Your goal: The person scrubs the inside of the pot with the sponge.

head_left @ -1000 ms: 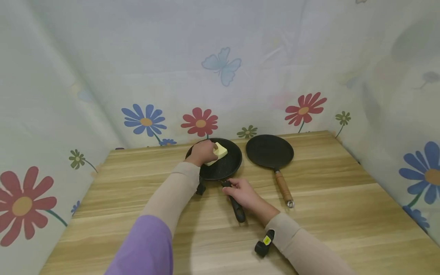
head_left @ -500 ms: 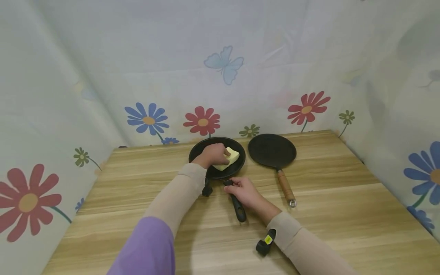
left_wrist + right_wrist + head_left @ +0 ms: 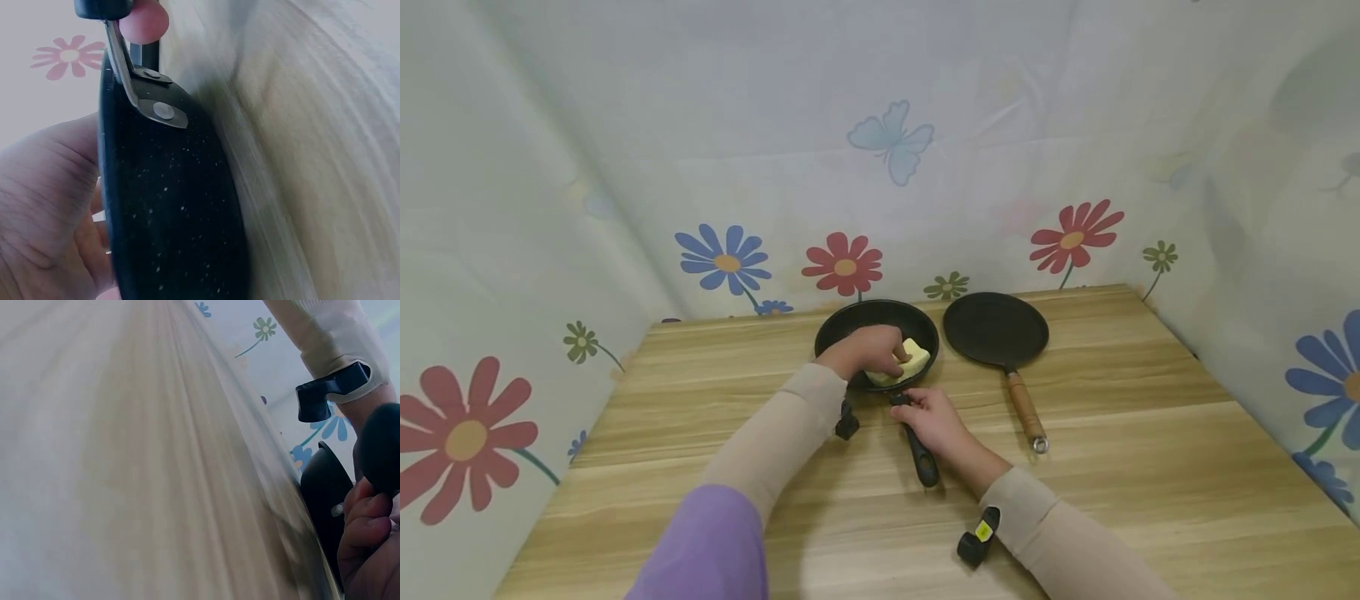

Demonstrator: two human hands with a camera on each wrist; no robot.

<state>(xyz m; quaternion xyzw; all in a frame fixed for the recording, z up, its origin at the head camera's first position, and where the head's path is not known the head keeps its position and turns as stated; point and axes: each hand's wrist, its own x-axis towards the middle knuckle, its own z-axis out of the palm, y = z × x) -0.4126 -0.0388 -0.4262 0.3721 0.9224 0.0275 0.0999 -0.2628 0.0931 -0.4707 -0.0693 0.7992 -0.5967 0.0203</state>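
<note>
A black frying pan (image 3: 880, 310) sits on the table in the head view. Inside it my left hand (image 3: 874, 346) pinches a pale yellow cloth (image 3: 914, 360), bunched or folded, against the pan's near right side. My right hand (image 3: 936, 419) grips the black handle (image 3: 922, 460) close to the pan, thumb on top. The left wrist view shows the speckled outer wall of the pan (image 3: 175, 206), its riveted metal bracket (image 3: 164, 111) and my left palm (image 3: 44, 194) beyond the rim; the cloth is mostly hidden there. Curled right fingers (image 3: 369, 528) show under the handle (image 3: 381, 450) in the right wrist view.
A flat black griddle pan (image 3: 996, 327) with a wooden handle (image 3: 1022, 406) lies right of the frying pan. The wood-grain table (image 3: 1120, 475) meets a flowered curtain (image 3: 760, 167) at its back edge. Cameras are strapped to both wrists.
My left hand has slid the cloth across the pan, rightward and toward me. The right hand keeps its hold on the handle. The head view has shifted slightly.
</note>
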